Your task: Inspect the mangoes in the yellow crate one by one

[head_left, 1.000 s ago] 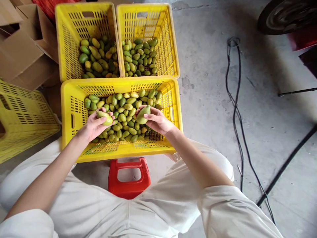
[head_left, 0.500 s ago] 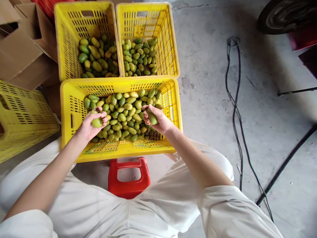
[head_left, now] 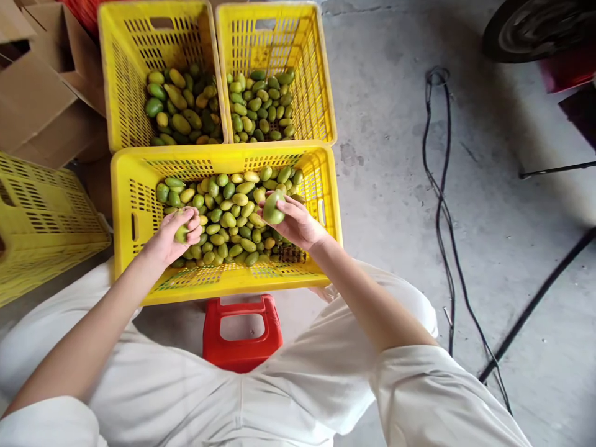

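"What's in the left hand [head_left: 169,238]?"
"It's curled around a green, rounded fruit [head_left: 181,234]."
"And the right hand [head_left: 298,223]?"
"Clasped on a smooth, pale-green oval fruit [head_left: 274,209]. Both are above the yellow, slotted plastic crate [head_left: 223,285] holding many small green-and-yellow fruits [head_left: 237,233]."

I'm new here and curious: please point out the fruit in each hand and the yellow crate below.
Fruit [head_left: 272,208] in the right hand [head_left: 299,223]: head view, on its exposed green skin.
Fruit [head_left: 181,234] in the left hand [head_left: 169,235]: head view, on its small visible patch.
Yellow crate [head_left: 233,288]: head view, on the near rim.
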Action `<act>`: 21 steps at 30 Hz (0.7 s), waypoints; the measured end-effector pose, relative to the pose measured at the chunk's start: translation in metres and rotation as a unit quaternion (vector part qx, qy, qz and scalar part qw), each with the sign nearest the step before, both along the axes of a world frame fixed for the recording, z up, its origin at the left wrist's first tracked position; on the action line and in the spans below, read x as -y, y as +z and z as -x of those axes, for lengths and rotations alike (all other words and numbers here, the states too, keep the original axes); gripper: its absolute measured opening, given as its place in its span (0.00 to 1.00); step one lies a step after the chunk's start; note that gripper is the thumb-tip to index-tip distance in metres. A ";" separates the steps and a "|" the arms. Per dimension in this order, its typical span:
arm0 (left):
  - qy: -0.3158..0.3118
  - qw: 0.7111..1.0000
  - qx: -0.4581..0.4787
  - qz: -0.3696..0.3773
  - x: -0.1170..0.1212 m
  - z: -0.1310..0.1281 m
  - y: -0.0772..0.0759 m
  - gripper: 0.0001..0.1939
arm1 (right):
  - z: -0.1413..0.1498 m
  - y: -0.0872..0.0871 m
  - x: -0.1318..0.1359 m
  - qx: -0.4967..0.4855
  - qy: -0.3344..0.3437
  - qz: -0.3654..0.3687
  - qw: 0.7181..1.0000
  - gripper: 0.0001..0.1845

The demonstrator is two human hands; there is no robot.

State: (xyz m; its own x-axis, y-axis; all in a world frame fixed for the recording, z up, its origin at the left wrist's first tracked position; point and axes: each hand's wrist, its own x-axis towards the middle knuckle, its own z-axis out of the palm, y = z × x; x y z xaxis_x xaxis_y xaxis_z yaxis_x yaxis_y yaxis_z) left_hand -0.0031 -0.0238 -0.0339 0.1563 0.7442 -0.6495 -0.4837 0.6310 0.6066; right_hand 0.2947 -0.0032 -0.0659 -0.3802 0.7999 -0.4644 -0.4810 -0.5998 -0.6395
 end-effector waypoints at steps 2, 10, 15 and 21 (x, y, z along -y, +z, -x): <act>0.006 1.000 0.008 0.023 -0.002 -0.002 0.002 0.13 | 0.001 -0.001 0.002 0.016 -0.006 0.008 1.000 0.27; 0.012 0.999 0.004 0.046 0.001 -0.006 0.007 0.08 | -0.003 0.000 -0.002 0.008 -0.039 0.027 0.999 0.30; 0.001 1.000 0.028 -0.004 0.002 0.000 0.002 0.14 | -0.008 -0.001 -0.005 0.012 -0.033 0.035 0.999 0.26; 0.038 0.999 -0.019 0.008 0.000 0.003 -0.002 0.10 | -0.008 0.007 -0.005 -0.017 -0.063 0.029 0.997 0.22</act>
